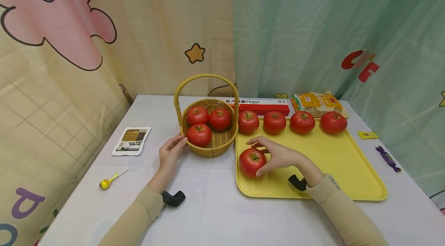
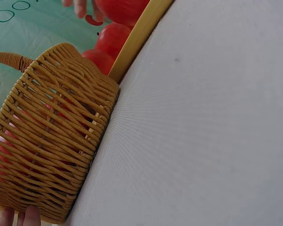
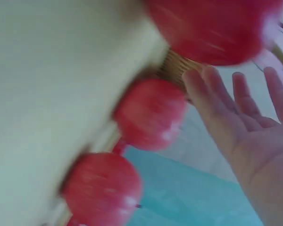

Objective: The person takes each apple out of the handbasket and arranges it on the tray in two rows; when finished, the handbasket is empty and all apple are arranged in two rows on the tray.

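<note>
My left hand (image 1: 171, 153) is at the near left side of a yellow wicker basket (image 1: 220, 145), its fingertips (image 2: 32, 215) against the weave and rim. Three red apples lie inside; the front apple (image 1: 199, 135) sits close to that hand. Around a single red apple (image 1: 252, 162) at the left of a yellow tray (image 1: 326, 168), my right hand (image 1: 278, 155) spreads its thumb and fingers. In the right wrist view the extended fingers show a gap from the blurred apple (image 3: 217, 28). Several more apples line the tray's back edge, among them the rightmost apple (image 1: 333, 123).
Behind the tray lie a red pasta box (image 1: 264, 107) and an orange food bag (image 1: 318, 104). A white flat packet (image 1: 132, 141) and a lollipop (image 1: 110, 180) are on the left. Right of the tray are a yellow packet (image 1: 367, 135) and a purple wrapped candy (image 1: 388, 158).
</note>
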A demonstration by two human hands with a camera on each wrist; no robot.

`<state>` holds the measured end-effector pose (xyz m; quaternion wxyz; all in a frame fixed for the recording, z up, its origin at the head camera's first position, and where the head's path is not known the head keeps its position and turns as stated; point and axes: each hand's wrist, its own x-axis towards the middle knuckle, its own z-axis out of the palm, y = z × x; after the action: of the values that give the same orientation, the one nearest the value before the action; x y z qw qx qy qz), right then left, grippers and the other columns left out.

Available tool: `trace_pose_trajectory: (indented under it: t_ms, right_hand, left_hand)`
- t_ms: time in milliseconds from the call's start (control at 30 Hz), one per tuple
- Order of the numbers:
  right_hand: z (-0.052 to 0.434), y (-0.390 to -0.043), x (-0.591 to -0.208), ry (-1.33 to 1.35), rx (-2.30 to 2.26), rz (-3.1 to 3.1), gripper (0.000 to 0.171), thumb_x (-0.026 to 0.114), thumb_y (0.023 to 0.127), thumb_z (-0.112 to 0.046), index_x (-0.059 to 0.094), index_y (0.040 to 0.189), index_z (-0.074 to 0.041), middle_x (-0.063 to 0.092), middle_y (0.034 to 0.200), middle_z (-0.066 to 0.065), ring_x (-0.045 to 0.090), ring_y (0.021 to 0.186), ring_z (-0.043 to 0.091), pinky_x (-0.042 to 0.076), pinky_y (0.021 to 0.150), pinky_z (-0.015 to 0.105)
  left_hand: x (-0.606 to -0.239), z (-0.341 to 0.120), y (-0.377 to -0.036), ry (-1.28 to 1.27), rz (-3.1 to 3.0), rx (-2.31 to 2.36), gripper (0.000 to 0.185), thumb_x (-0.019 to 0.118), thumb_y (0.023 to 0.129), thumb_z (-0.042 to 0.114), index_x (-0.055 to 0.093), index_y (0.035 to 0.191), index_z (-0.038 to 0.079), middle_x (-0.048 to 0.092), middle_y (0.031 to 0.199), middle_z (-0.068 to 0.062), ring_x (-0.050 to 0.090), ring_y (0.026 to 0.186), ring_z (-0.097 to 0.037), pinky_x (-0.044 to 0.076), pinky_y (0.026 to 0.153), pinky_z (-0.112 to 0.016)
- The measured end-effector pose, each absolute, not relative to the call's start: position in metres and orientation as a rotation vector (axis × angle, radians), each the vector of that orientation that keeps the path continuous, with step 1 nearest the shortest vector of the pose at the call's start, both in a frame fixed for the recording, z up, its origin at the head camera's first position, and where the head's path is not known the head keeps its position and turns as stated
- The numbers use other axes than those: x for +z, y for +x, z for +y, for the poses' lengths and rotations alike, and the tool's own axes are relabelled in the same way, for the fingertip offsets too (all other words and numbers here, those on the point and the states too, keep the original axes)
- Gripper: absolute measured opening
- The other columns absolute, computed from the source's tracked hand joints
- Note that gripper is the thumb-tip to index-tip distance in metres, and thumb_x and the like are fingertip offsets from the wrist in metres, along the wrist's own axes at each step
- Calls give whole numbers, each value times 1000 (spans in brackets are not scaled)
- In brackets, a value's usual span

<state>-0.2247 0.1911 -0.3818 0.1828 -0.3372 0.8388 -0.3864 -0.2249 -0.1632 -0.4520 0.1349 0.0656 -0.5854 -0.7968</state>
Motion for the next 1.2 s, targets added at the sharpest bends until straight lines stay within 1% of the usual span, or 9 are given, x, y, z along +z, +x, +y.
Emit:
trace_pose_trajectory:
  t_ms: [100, 167, 267, 433, 567, 733, 967, 1100, 1200]
  right_hand:
    - [187, -225, -364, -1005, -1153, 2404, 78, 82, 73, -26, 37, 136, -10, 41, 136, 9, 39, 127, 32, 38, 104, 51]
    - [181, -225, -349, -1053, -1211, 2449, 75, 81, 75, -24, 39, 136, -11, 42, 136, 6, 40, 126, 32, 38, 103, 51]
    - [169, -223, -328, -1127, -1281, 2514, 72, 79, 77, -26, 40, 135, -13, 44, 135, 3, 43, 125, 27, 38, 103, 49]
    - [143, -216, -304, -1144, -1417, 2522, 68, 78, 79, -25, 41, 135, -19, 46, 133, -3, 45, 122, 17, 40, 103, 45]
    - [122, -213, -295, -1102, -1589, 2441, 66, 76, 81, -23, 41, 136, -17, 45, 135, -2, 47, 121, 16, 41, 102, 44]
    - [103, -212, -294, -997, -1808, 2316, 62, 73, 83, -20, 41, 137, -14, 45, 135, -1, 49, 119, 19, 41, 102, 43]
    - [74, -220, -308, -891, -2107, 2193, 53, 70, 84, -8, 46, 132, -9, 50, 130, 5, 49, 120, 22, 42, 102, 43]
    - [57, -223, -320, -769, -2166, 2235, 53, 71, 84, -13, 46, 131, -10, 51, 128, 4, 49, 120, 23, 44, 101, 40]
    - [46, -224, -329, -711, -2162, 2272, 54, 72, 84, -17, 46, 130, -10, 51, 128, 3, 48, 120, 25, 44, 101, 37]
  left_hand:
    - [-452, -163, -225, 193, -1704, -2308, 35, 74, 81, 10, 63, 110, -7, 62, 116, -6, 63, 96, -10, 54, 85, -29]
    - [-452, -164, -225, 196, -1702, -2311, 35, 74, 81, 10, 63, 110, -7, 62, 117, -6, 63, 96, -10, 54, 85, -29]
    - [-453, -164, -225, 197, -1700, -2316, 34, 74, 81, 11, 64, 109, -6, 61, 120, -9, 63, 98, -11, 54, 85, -28]
    - [-454, -164, -225, 191, -1697, -2322, 27, 74, 82, 10, 67, 105, -1, 59, 121, -9, 61, 100, -11, 54, 84, -27]
    - [-453, -163, -224, 175, -1672, -2326, 22, 73, 82, 6, 69, 102, 1, 62, 115, -5, 63, 97, -10, 54, 85, -29]
    - [-450, -161, -223, 158, -1686, -2301, 23, 72, 82, 5, 67, 104, -2, 64, 109, -4, 64, 91, -11, 53, 87, -34]
    - [-451, -162, -224, 162, -1706, -2302, 34, 71, 83, 5, 60, 111, -11, 61, 117, -10, 64, 92, -11, 54, 85, -31]
    - [-452, -163, -224, 174, -1722, -2297, 37, 72, 83, 7, 59, 112, -12, 60, 119, -12, 64, 93, -10, 54, 85, -30]
    - [-451, -163, -224, 178, -1733, -2289, 35, 73, 82, 9, 62, 110, -9, 61, 117, -9, 64, 92, -10, 54, 85, -30]
